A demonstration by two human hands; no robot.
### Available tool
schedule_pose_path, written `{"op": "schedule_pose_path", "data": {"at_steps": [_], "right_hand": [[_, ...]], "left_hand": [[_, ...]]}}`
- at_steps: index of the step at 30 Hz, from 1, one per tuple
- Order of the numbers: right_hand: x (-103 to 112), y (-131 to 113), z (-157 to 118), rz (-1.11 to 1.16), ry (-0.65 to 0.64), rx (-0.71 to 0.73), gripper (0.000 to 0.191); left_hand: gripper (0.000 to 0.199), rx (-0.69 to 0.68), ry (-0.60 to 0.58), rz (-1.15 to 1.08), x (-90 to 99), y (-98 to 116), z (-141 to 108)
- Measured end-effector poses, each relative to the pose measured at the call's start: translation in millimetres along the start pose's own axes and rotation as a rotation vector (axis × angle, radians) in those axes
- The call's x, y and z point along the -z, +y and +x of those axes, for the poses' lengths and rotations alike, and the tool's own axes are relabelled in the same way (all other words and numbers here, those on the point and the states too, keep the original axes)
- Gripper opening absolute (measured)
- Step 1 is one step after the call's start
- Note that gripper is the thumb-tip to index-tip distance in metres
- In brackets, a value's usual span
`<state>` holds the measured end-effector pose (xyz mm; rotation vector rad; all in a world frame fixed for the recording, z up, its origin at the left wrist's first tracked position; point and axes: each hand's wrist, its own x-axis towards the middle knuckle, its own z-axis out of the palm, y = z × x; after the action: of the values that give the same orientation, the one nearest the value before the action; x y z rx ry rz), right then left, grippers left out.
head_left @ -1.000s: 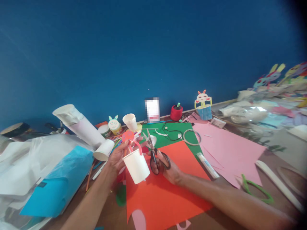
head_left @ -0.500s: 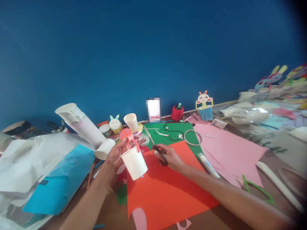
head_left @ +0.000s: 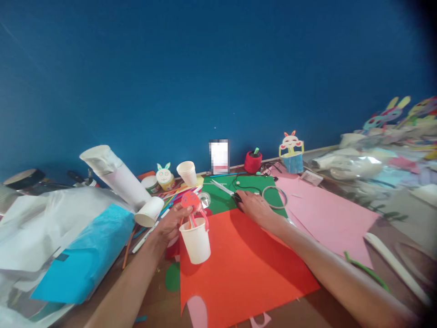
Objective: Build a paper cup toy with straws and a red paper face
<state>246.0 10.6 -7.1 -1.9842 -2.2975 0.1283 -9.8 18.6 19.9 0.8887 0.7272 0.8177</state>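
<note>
My left hand (head_left: pixel 174 222) pinches a round red paper cutout (head_left: pixel 190 200) with small dark marks on it. Pinkish-red paper strips join the cutout to a white paper cup (head_left: pixel 196 243), which tilts slightly above an orange-red sheet (head_left: pixel 249 259). Over the green sheet (head_left: pixel 218 202), my right hand (head_left: pixel 254 205) has its fingers on the black handles of a pair of scissors (head_left: pixel 222 187). The silvery blades point to the far left, a little apart. Most of the handles are hidden beneath the fingers.
Behind stand another white cup (head_left: pixel 186 174), a rabbit-faced cup (head_left: pixel 165 177), a red pot (head_left: pixel 253 161) and a blue cup with a paper figure (head_left: pixel 292 161). Pink paper (head_left: pixel 327 218) and a grey ring (head_left: pixel 275 197) lie right. Plastic wrapping and a blue packet (head_left: pixel 92 255) fill the left.
My right hand has moved right and away from me, bringing the scissors down over the green sheet. The cup in my left hand has moved slightly right and stands more upright.
</note>
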Motion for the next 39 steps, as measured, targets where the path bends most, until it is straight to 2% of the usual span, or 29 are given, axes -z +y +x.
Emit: {"op": "schedule_pose_path", "data": {"at_steps": [4,8,13,20,25,29,34,37,39], "right_hand": [[5,0,-1,-0.052,0.01,0.03,0.026],[6,-2,-2,-0.099,0.029,-0.044,0.03],[2,2,0,-0.06,0.001,-0.002,0.02],[9,15,0,0.045,-0.039,0.138,0.025],[10,16,2,0.081,-0.043,0.121,0.025],[2,7,3,0.018,0.045,0.007,0.025],[-4,3,3,0.062,0.151,-0.022,0.024],[-2,0,1,0.193,0.253,0.028,0.024],[1,-6,-2,0.381,0.297,0.113,0.025]], "left_hand": [[0.027,0.037,-0.086,0.075,-4.1,1,-3],[0.016,0.068,-0.124,0.124,-8.7,0,-4],[0.015,0.053,-0.078,0.146,-8.1,-2,-2],[0.018,0.016,-0.104,0.15,-12.3,-5,0],[0.023,0.032,-0.086,0.143,-13.2,-6,1],[0.022,0.065,-0.053,0.127,-9.0,-8,3],[0.019,0.048,-0.009,0.125,-7.4,-9,3],[0.019,0.028,0.004,0.106,-8.2,-9,3],[0.022,0.027,0.007,0.127,-9.2,-10,3]]}}
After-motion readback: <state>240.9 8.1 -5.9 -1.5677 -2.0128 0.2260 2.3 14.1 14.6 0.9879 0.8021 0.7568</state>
